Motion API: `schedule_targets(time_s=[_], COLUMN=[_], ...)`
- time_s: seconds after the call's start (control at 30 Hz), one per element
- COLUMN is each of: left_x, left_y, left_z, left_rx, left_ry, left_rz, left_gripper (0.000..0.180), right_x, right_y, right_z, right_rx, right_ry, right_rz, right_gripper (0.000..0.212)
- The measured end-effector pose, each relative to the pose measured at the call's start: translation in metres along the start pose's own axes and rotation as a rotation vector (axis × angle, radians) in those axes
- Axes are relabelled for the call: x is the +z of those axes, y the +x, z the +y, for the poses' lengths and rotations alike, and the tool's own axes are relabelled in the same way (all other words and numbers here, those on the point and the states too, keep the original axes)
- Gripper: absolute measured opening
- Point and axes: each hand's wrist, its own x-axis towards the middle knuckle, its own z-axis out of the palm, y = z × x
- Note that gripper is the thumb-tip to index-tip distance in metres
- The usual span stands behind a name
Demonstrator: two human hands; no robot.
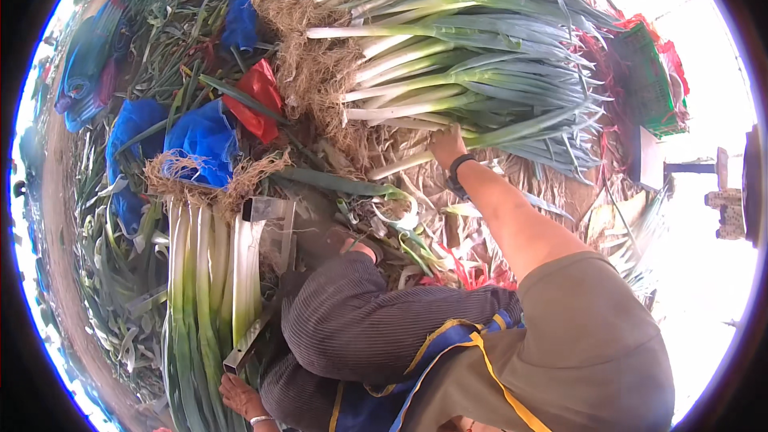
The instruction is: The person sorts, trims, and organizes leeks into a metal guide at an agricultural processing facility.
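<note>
My right hand [449, 147], with a dark band at the wrist, is closed round a leek [400, 165] at the near edge of a large heap of leeks [472, 56]. The white stems and roots of that heap point left, the green leaves right. My left hand [241, 397], wearing a pale bracelet, lies at the side of a leek bundle [196, 272], fingers against the leaves. That bundle rests in a metal frame [272, 210], roots at the far end. A square tube end of the frame sits just above my left hand.
Blue net sacks [202, 142] and a red piece of plastic [258, 98] lie left of the heap. Cut leaves [132, 312] litter the left ground. A green crate [652, 84] stands at the right. Red strands [472, 270] and brown husks lie before my bent legs [376, 312].
</note>
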Motion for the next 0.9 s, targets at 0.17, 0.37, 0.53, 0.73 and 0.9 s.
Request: schedule_targets(time_s=[0.17, 0.37, 0.53, 0.73, 0.9], left_x=[0.006, -0.035, -0.126, -0.251, -0.403], left_y=[-0.004, -0.009, -0.011, 0.003, -0.047], left_z=[-0.003, 0.016, 0.001, -0.017, 0.029], left_rx=[0.010, 0.044, 0.215, 0.205, 0.315], left_ry=[-0.031, -0.142, -0.308, -0.441, -0.618], left_rz=[0.055, 0.047, -0.261, 0.248, 1.147], left_gripper=[0.043, 0.073, 0.118, 0.106, 0.113], right_x=[-0.023, -0.149, -0.356, -0.520, -0.581], right_y=[-0.034, -0.058, -0.108, -0.200, -0.272], right_z=[0.007, 0.064, 0.085, 0.075, 0.019], right_rx=[0.016, 0.022, -0.046, -0.941, -1.546], right_ry=[0.231, 0.481, 0.825, 1.404, 1.868], right_rz=[-0.053, 0.329, 0.418, 0.921, 0.993], right_gripper=[0.033, 0.040, 0.036, 0.019, 0.017])
